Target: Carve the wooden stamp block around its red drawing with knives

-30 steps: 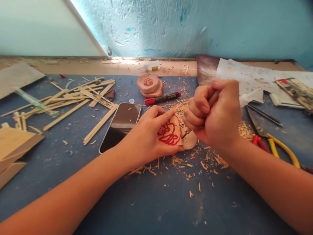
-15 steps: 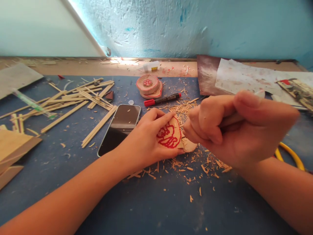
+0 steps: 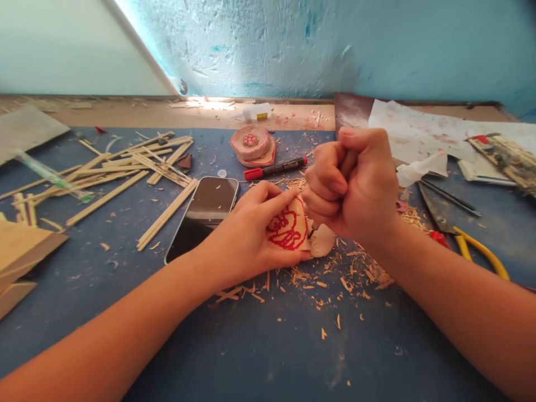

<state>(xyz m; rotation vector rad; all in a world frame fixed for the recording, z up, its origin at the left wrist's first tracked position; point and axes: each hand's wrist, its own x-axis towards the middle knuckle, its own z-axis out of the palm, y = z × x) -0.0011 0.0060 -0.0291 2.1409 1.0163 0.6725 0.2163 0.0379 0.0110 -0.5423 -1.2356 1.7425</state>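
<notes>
My left hand (image 3: 247, 234) presses down on a small wooden piece (image 3: 293, 226) with a red drawing on it, fingers curled over its top edge and thumb along its bottom. My right hand (image 3: 352, 187) is a tight fist just right of the piece, wrapped round a carving tool whose handle is hidden inside the fingers; only a dark tip shows at the piece's right edge. Wood shavings (image 3: 335, 279) lie scattered on the blue table (image 3: 268, 346) around and below both hands.
A black phone (image 3: 204, 216) lies left of my left hand. Wooden sticks (image 3: 138, 167) are heaped at the left. A red marker (image 3: 275, 168) and carved discs (image 3: 252, 144) sit behind. Yellow-handled pliers (image 3: 469, 243) and papers (image 3: 422, 134) lie at the right.
My right fist swung out toward the camera and right, then came back upright against the wooden piece's right edge. My left hand has kept its hold on the piece.
</notes>
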